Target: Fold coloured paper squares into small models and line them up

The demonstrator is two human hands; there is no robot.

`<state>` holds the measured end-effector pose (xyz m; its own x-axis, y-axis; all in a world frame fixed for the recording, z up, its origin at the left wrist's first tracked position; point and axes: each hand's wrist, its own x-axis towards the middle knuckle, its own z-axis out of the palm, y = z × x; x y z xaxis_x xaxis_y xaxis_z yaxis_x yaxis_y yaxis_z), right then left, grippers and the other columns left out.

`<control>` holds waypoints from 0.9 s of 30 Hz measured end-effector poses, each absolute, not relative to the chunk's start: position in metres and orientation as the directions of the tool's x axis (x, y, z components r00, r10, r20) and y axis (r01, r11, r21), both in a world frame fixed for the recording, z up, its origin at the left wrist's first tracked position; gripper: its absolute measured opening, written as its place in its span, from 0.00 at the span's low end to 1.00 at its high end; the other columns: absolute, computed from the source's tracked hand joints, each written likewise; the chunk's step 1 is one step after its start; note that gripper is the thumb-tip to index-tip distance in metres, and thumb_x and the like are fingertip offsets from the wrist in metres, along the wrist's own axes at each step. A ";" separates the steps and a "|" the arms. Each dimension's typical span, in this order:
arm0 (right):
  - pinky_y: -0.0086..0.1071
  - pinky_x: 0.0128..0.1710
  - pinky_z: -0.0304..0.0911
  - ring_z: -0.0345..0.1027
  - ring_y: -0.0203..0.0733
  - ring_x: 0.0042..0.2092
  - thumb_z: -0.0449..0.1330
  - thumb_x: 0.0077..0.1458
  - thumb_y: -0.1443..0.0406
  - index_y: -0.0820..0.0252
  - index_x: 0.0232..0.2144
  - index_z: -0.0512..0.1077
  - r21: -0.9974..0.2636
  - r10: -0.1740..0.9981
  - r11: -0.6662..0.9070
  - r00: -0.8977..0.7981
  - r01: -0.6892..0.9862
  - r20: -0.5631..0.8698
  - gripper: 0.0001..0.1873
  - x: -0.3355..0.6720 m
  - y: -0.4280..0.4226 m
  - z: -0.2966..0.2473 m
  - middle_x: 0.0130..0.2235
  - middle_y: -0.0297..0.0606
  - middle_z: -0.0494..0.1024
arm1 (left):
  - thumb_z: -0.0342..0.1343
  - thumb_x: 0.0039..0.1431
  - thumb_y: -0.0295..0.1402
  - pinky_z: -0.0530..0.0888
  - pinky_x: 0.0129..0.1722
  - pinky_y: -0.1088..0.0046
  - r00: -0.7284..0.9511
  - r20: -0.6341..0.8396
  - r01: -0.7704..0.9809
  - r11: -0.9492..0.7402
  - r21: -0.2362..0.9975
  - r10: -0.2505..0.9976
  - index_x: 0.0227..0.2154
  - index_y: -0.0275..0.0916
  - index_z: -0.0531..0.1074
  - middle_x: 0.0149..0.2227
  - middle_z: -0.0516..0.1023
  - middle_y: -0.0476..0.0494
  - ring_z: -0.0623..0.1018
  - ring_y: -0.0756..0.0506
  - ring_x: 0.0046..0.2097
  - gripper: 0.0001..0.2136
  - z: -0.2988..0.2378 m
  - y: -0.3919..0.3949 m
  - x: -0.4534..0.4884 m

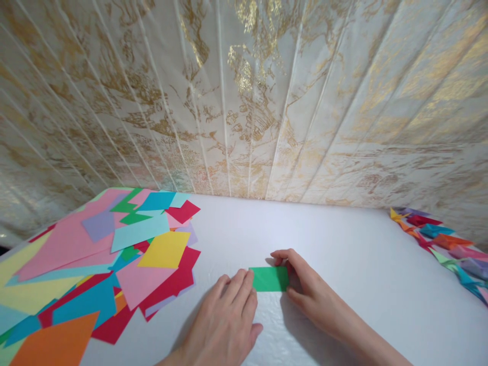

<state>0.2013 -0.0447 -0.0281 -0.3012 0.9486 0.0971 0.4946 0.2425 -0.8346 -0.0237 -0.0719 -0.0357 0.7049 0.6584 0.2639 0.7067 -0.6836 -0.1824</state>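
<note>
A small green paper rectangle point(270, 279), apparently folded, lies on the white table in front of me. My left hand point(231, 310) rests flat, palm down, with its fingertips over the paper's left edge. At the right edge, my right hand point(305, 284) holds the paper between thumb and curled fingers. Its index finger arches past the upper right corner, while the thumb touches near the lower right one. The paper's two ends are partly hidden under my fingers.
Loose sheets of coloured paper point(163, 250) overlap in a wide spread on the left. Several folded paper figures point(436, 231) stand in rows at the far right of the white table point(343, 239). A gold-patterned curtain point(251, 117) hangs along the back edge.
</note>
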 end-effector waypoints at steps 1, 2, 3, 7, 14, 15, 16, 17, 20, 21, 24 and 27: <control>0.41 0.52 0.65 0.70 0.45 0.49 0.49 0.37 0.77 0.57 0.52 0.66 -0.852 0.952 0.218 -0.295 0.476 0.078 0.36 0.205 -0.044 -0.028 0.48 0.41 0.76 | 0.50 0.68 0.45 0.68 0.53 0.59 0.713 0.255 0.699 -0.689 -0.193 0.653 0.49 0.34 0.75 0.59 0.74 0.34 0.74 0.36 0.58 0.20 -0.035 -0.072 -0.025; 0.40 0.52 0.65 0.71 0.44 0.48 0.49 0.36 0.77 0.57 0.53 0.66 -0.864 0.954 0.198 -0.294 0.463 0.061 0.38 0.208 -0.044 -0.028 0.48 0.41 0.77 | 0.51 0.68 0.45 0.69 0.52 0.59 0.721 0.252 0.691 -0.695 -0.199 0.645 0.49 0.34 0.75 0.58 0.75 0.34 0.74 0.37 0.57 0.20 -0.033 -0.073 -0.026; 0.40 0.52 0.65 0.71 0.44 0.48 0.49 0.36 0.77 0.56 0.54 0.66 -0.872 0.953 0.184 -0.300 0.453 0.045 0.39 0.211 -0.043 -0.026 0.49 0.42 0.77 | 0.51 0.68 0.45 0.69 0.52 0.60 0.726 0.253 0.686 -0.699 -0.201 0.639 0.49 0.35 0.76 0.58 0.75 0.34 0.75 0.37 0.57 0.20 -0.032 -0.073 -0.027; 0.43 0.58 0.61 0.70 0.45 0.53 0.50 0.39 0.76 0.54 0.58 0.63 -0.899 0.932 0.152 -0.363 0.410 -0.008 0.40 0.217 -0.039 -0.018 0.54 0.43 0.75 | 0.51 0.67 0.48 0.70 0.50 0.59 0.706 0.274 0.704 -0.691 -0.165 0.653 0.53 0.37 0.74 0.61 0.72 0.33 0.75 0.36 0.56 0.22 -0.029 -0.069 -0.032; 0.42 0.54 0.66 0.73 0.43 0.49 0.55 0.48 0.73 0.52 0.61 0.60 -0.907 0.941 0.205 -0.329 0.369 0.079 0.36 0.208 -0.041 -0.019 0.49 0.40 0.75 | 0.56 0.61 0.49 0.69 0.53 0.56 0.645 0.305 0.751 -0.654 -0.084 0.701 0.59 0.33 0.68 0.66 0.62 0.30 0.69 0.32 0.61 0.30 -0.032 -0.058 -0.035; 0.42 0.54 0.66 0.73 0.43 0.48 0.55 0.50 0.73 0.51 0.61 0.59 -0.886 0.939 0.247 -0.324 0.392 0.118 0.36 0.207 -0.043 -0.021 0.48 0.40 0.75 | 0.57 0.60 0.49 0.69 0.54 0.56 0.636 0.323 0.757 -0.648 -0.085 0.701 0.60 0.32 0.66 0.67 0.61 0.29 0.68 0.32 0.62 0.32 -0.033 -0.058 -0.035; 0.42 0.53 0.66 0.73 0.43 0.47 0.54 0.52 0.73 0.50 0.62 0.58 -0.858 0.932 0.292 -0.326 0.423 0.156 0.35 0.206 -0.045 -0.022 0.49 0.40 0.75 | 0.57 0.60 0.49 0.68 0.55 0.57 0.624 0.341 0.765 -0.639 -0.083 0.703 0.62 0.30 0.63 0.67 0.60 0.29 0.67 0.32 0.63 0.34 -0.033 -0.058 -0.034; 0.42 0.53 0.67 0.73 0.43 0.48 0.54 0.53 0.73 0.49 0.63 0.57 -0.822 0.922 0.339 -0.336 0.457 0.194 0.35 0.205 -0.047 -0.023 0.50 0.40 0.75 | 0.58 0.59 0.49 0.68 0.55 0.57 0.612 0.360 0.773 -0.630 -0.081 0.704 0.63 0.29 0.60 0.68 0.59 0.28 0.66 0.32 0.63 0.36 -0.033 -0.058 -0.033; 0.41 0.51 0.68 0.73 0.43 0.47 0.53 0.56 0.74 0.47 0.64 0.54 -0.699 0.875 0.467 -0.397 0.541 0.277 0.36 0.202 -0.053 -0.025 0.51 0.41 0.75 | 0.58 0.61 0.41 0.67 0.56 0.59 0.609 0.379 0.772 -0.631 -0.081 0.697 0.67 0.31 0.51 0.69 0.56 0.33 0.65 0.35 0.64 0.37 -0.031 -0.058 -0.028; 0.41 0.50 0.68 0.73 0.43 0.47 0.53 0.57 0.75 0.48 0.64 0.54 -0.663 0.859 0.499 -0.417 0.557 0.296 0.35 0.200 -0.055 -0.025 0.50 0.41 0.76 | 0.57 0.63 0.36 0.67 0.57 0.60 0.625 0.377 0.757 -0.648 -0.082 0.683 0.68 0.32 0.50 0.70 0.56 0.36 0.65 0.36 0.64 0.35 -0.031 -0.057 -0.027; 0.41 0.49 0.68 0.72 0.44 0.47 0.52 0.59 0.75 0.48 0.64 0.53 -0.619 0.848 0.523 -0.431 0.586 0.308 0.34 0.199 -0.057 -0.025 0.47 0.40 0.77 | 0.49 0.67 0.26 0.66 0.58 0.61 0.684 0.355 0.700 -0.710 -0.076 0.637 0.69 0.35 0.49 0.69 0.60 0.42 0.65 0.40 0.64 0.29 -0.031 -0.054 -0.026; 0.42 0.50 0.68 0.71 0.44 0.49 0.53 0.60 0.72 0.47 0.63 0.53 -0.635 0.879 0.476 -0.361 0.609 0.312 0.32 0.200 -0.054 -0.028 0.50 0.40 0.75 | 0.45 0.67 0.20 0.66 0.57 0.60 0.690 0.358 0.690 -0.722 -0.060 0.630 0.68 0.35 0.51 0.67 0.63 0.42 0.66 0.40 0.63 0.27 -0.032 -0.049 -0.027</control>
